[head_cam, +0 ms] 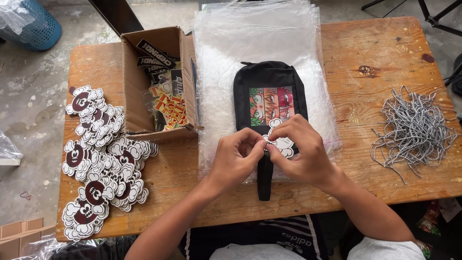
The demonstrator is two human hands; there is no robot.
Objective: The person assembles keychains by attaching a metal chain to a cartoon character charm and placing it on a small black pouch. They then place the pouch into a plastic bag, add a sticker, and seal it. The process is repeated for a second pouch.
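Both the left hand (236, 156) and right hand (298, 149) pinch a white tag (280, 143) against the black pouch (269, 96), not yet bagged in plastic sleeves (216, 72).

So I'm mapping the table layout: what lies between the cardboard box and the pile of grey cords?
In the head view, between the cardboard box and the cords lies a stack of clear plastic bags with a black pouch on it.

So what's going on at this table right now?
A person's left hand and right hand meet over a black pouch with a cartoon patch, pinching a white cloud-shaped tag at its lower end. The pouch lies on a stack of clear plastic bags. More of the cloud-shaped tags are piled at left beside a cardboard box of stickers, and a heap of speckled cords sits at right.
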